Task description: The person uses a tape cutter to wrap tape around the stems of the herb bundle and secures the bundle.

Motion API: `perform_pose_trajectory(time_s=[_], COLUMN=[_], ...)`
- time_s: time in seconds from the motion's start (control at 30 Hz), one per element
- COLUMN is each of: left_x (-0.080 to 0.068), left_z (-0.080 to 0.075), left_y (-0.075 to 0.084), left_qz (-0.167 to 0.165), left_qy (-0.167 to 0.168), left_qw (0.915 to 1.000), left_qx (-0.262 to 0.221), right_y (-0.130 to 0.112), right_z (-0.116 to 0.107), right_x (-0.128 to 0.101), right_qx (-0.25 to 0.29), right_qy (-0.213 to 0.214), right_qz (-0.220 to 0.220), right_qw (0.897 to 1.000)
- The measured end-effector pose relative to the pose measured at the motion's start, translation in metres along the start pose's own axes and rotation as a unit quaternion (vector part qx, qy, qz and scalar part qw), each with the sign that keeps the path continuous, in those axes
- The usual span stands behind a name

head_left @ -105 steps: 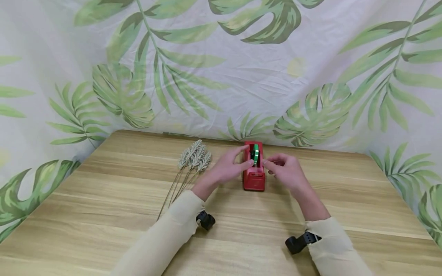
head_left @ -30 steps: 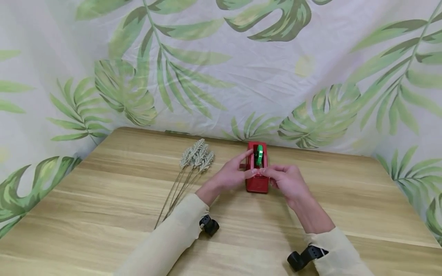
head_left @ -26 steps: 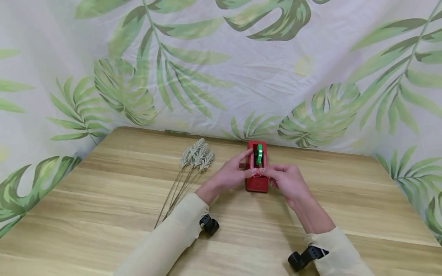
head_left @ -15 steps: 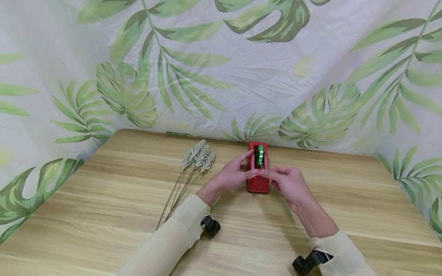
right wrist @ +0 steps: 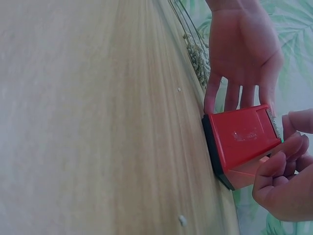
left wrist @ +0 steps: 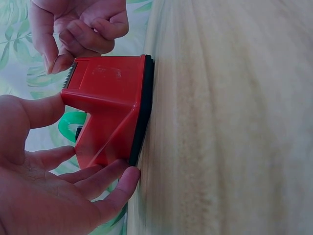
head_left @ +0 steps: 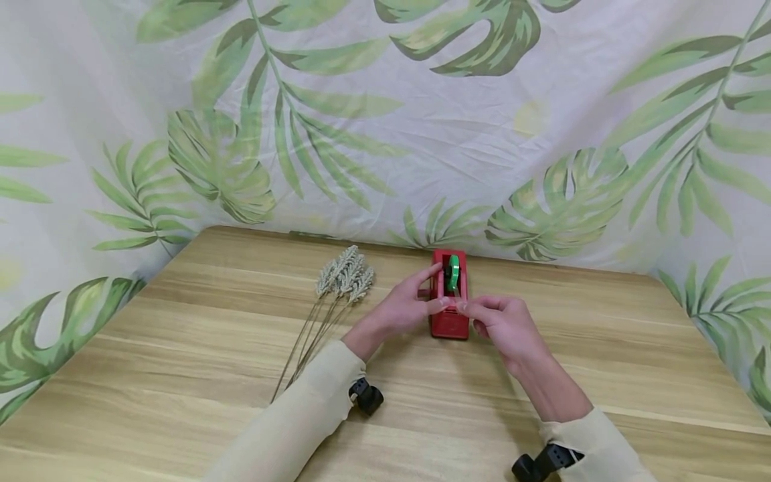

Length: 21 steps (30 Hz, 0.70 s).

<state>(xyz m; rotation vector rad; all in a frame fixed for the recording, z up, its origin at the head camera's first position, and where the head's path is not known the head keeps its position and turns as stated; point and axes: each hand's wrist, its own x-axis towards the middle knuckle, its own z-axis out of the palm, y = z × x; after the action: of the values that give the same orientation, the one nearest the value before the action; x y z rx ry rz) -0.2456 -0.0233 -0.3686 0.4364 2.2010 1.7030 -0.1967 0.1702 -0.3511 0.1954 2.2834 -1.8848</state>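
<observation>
Wooden table [head_left: 181, 348] — tape dispenser [head_left: 449, 321] between hands

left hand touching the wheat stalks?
No. The left hand holds the side of the red dispenser, while the wheat stalks lie apart on the table to its left.

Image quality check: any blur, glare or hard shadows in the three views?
Head view: sharp, even soft light, only faint shadows under the forearms on the table; no glare. Left wrist view: tape dispenser crisp, wood grain soft and smeared, left hand very close to the lens. Right wrist view: the dispenser fairly sharp, near tabletop blurred, right hand slightly soft.
</observation>
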Motion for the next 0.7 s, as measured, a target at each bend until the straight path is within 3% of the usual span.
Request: perform_pose_trajectory(time_s=[0.7], left_x=[0.0000], left_z=[-0.0004], left_y=[-0.0010], left_qz=[0.003], left_qy=[0.002], left_qw=[1.0000], left_qx=[0.002], right_y=[-0.0003], right_z=[-0.0025], right_x=[-0.0050], right_qx=[-0.002], right_qy=[-0.016], right_qz=[-0.003], right_qw=[1.000])
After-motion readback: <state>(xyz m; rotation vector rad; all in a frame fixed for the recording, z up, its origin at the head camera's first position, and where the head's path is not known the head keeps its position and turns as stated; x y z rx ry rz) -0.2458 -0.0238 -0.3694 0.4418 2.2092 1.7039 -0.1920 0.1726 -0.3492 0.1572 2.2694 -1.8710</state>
